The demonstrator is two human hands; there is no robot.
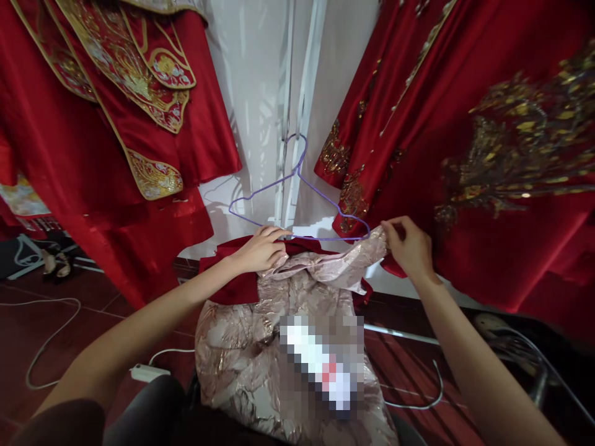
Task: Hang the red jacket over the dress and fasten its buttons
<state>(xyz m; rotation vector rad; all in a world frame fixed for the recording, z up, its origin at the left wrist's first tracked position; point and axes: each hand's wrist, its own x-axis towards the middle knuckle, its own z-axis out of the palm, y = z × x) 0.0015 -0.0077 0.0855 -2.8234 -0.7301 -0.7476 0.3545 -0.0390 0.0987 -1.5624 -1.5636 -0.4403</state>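
Observation:
A purple wire hanger (263,189) stands upright in front of a white pole, its hook near the pole. Below it, a pale pink and gold brocade dress (223,347) lies across my lap. My left hand (264,249) grips the dress's top edge, its fingertips close to the hanger's bottom bar; whether they touch the bar I cannot tell. At the other side, my right hand (411,244) pinches the raised corner of the dress top, near the hanger's right end. Dark red cloth (232,272) lies behind the dress. A blurred patch hides part of the dress.
Red embroidered garments hang on the left (209,124) and on the right (465,248), close to both arms. White poles (302,80) rise in the middle. A power strip (147,373) and white cables (79,316) lie on the dark red floor. Shoes (56,263) stand at far left.

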